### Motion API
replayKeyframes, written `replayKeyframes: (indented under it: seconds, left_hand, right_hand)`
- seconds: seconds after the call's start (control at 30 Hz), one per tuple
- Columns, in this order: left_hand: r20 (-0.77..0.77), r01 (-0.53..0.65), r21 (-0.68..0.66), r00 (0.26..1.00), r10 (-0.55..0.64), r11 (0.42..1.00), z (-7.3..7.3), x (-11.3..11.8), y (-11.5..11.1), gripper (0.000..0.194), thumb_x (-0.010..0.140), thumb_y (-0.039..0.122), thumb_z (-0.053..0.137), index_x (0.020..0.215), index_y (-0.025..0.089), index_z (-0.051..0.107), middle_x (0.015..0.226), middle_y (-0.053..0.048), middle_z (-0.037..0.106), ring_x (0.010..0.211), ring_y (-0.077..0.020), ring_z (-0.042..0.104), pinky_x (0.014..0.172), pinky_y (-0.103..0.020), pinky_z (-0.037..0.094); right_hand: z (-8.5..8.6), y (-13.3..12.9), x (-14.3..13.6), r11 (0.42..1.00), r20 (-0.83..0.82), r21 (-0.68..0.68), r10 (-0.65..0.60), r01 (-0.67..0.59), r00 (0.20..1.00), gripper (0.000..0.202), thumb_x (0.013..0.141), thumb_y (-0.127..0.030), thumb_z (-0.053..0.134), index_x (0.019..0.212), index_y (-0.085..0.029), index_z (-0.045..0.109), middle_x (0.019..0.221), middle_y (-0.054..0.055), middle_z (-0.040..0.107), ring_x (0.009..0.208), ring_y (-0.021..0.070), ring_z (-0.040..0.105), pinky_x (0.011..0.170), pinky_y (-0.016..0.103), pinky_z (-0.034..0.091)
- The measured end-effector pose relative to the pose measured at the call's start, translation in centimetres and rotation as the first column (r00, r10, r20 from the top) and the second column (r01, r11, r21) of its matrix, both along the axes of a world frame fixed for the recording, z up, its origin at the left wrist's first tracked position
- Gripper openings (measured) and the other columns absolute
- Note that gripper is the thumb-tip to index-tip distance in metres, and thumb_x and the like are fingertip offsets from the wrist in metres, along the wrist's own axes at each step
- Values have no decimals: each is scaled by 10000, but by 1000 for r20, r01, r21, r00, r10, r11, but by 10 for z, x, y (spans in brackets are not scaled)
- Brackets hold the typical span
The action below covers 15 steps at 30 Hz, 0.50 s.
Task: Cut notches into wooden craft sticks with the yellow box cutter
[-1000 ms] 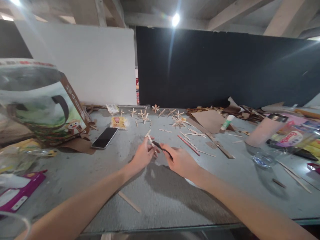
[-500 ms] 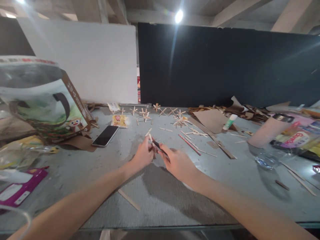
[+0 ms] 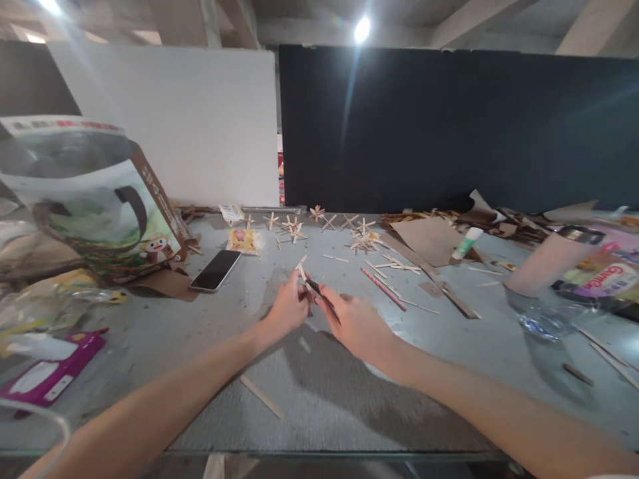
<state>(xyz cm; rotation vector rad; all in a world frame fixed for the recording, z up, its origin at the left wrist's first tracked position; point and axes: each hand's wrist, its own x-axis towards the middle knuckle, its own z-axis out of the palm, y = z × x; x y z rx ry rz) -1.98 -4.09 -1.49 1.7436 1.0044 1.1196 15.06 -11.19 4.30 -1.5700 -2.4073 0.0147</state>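
- Background: matte panels, one pale grey (image 3: pixel 170 120) and one black (image 3: pixel 449 126), standing beyond the phone (image 3: pixel 215 271), a flat, glossy rectangle.
- Work surface: grey table (image 3: pixel 210 426), scuffed and faintly grained, supporting the phone.
- Left hand (image 3: pixel 291 299): right of the phone; fingers closed in a pinch on a pale wooden strip (image 3: pixel 302 273), flat and narrow, its upper end projecting.
- Right hand (image 3: pixel 359 326): farther right of the phone; fingers wrapped around a dark slim tool (image 3: pixel 314 287), its tip at the strip; contact cannot be confirmed.
- Crossed sticks (image 3: pixel 364 243): star-shaped wooden cluster, beyond and right of the phone.
- Striped rod (image 3: pixel 383 289): red and white, straight, well right of the phone.
- Loose stick (image 3: pixel 260 396): flat, plain wood, nearer the viewer than the phone.
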Motion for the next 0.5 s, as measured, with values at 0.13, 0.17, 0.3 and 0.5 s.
replayKeyframes:
  seconds: [0.13,0.17,0.3,0.5]
  left_hand:
    - [-65,21,60,998,-18,998,0,-1,-2,248,872,238,538,1105,221,456,642,58,633,506,-116,576,508,-229,427]
    - [-84,33,77,996,-27,996,0,-2,-2,248,879,252,542,1110,218,456,652,52,647,518,-122,592,519,-234,441]
    - [-112,20,103,994,-8,994,1,-3,-2,249,897,283,535,1123,209,459,676,40,678,496,-122,582,513,-241,436]
    - [-130,-33,108,990,47,994,6,0,-4,252,881,205,507,1131,204,474,672,38,694,532,-123,598,543,-243,430]
  right_hand:
    - [25,2,5,1000,37,-21,-4,5,999,327,1121,-354,368,1165,-207,658,784,58,731,639,176,629,568,304,202]
    - [34,4,6,1000,41,-13,6,-5,999,316,1115,-334,379,1114,-215,672,767,48,717,635,170,618,571,304,201]
    - [47,9,6,1000,25,-4,16,-16,1000,318,1105,-330,394,1024,-229,685,722,25,690,606,161,589,569,300,203]
    - [-3,0,0,999,-8,-11,-42,42,999,349,1114,-267,330,1321,-188,600,896,87,777,655,196,674,554,311,220]
